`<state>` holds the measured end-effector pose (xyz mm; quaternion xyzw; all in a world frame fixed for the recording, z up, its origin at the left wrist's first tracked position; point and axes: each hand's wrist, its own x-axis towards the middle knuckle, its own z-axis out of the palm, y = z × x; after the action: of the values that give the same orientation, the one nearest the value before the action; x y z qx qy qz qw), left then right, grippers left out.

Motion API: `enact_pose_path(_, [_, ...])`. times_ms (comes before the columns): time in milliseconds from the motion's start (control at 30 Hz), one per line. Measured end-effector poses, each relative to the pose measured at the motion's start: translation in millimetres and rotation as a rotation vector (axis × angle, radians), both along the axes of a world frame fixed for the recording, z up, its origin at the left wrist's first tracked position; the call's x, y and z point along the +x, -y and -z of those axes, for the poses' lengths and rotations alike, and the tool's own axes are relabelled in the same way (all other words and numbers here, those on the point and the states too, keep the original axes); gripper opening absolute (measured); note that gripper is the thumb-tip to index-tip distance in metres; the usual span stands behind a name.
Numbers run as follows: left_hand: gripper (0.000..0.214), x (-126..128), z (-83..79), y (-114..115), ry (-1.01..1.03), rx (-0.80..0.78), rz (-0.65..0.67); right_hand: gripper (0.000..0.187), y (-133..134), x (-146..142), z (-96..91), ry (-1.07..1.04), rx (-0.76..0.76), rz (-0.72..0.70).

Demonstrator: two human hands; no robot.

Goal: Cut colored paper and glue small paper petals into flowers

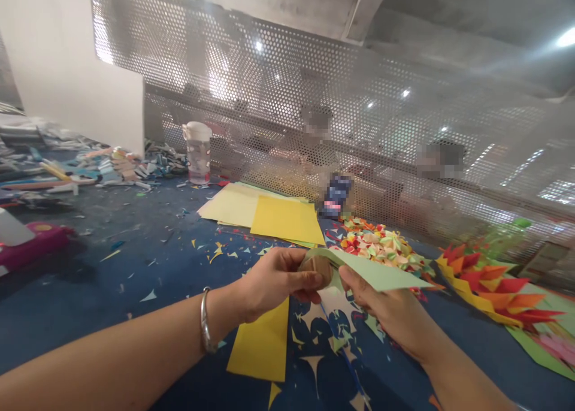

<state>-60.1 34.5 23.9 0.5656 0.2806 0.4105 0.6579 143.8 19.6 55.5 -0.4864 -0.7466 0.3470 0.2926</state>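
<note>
My left hand (281, 276), with a silver bangle at its wrist, is closed around a small brown rounded block (315, 271); its exact kind does not show. A pale green paper sheet (381, 269) meets the block, bent at that end. On the right, the sheet is pinched in my right hand (375, 294), thumb or finger close to the block. Below both hands lies a pale paper sheet with rounded cut-outs (326, 300), among pointed scraps. A yellow paper strip (260, 348) lies under my left wrist.
Yellow sheets (287, 219) lie ahead, near a phone (336, 195) propped on a mesh partition (251, 93). Small paper pieces (381, 243) are heaped at right, beside a red-orange paper arrangement (498, 285). A bottle (197, 153), scrap piles and a magenta object (36, 243) occupy the left.
</note>
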Motion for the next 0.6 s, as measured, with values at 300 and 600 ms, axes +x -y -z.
enact_pose_path(300, [0.023, 1, 3.2, -2, 0.028, -0.141, -0.139, 0.039, 4, -1, -14.6, 0.162, 0.026, -0.014])
enact_pose_path(600, [0.015, -2, 0.1, 4, -0.095, -0.116, 0.186, 0.04, -2, 0, -6.9, 0.103, 0.025, 0.072])
